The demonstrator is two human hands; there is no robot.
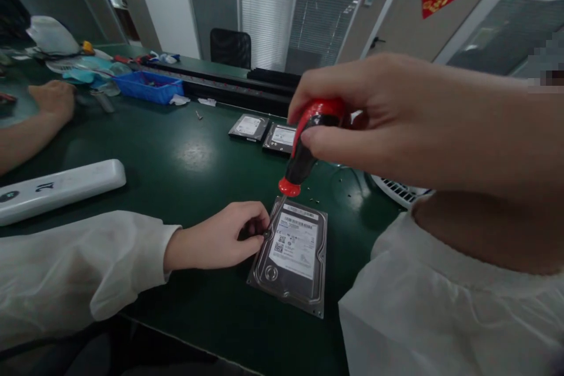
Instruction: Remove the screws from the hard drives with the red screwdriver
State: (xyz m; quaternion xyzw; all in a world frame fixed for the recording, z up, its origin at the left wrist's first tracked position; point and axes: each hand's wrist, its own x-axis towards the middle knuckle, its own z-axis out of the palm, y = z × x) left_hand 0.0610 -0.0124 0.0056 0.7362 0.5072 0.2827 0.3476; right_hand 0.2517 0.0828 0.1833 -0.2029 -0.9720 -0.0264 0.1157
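Note:
A hard drive [294, 241] with a white label lies flat on the green table in front of me. My right hand [352, 111] is wrapped round the red and black handle of a screwdriver [302, 153], which slants down to the left. Its thin shaft reaches the drive's left edge. There, my left hand [224, 235] is closed, thumb and forefinger pinched beside the screwdriver's tip and touching the drive's edge. What sits between these fingertips is too small to tell. Behind the screwdriver lie two more hard drives, a left one [249, 127] and a right one [279, 137], partly covered.
Several small screws [314, 200] are scattered beyond the drive. A white oblong device [61, 188] lies at left, near another person's hand [55, 100]. Farther back are a blue bin [150, 87] and a long black rail [238, 91]. A white slotted object [399, 190] is at right.

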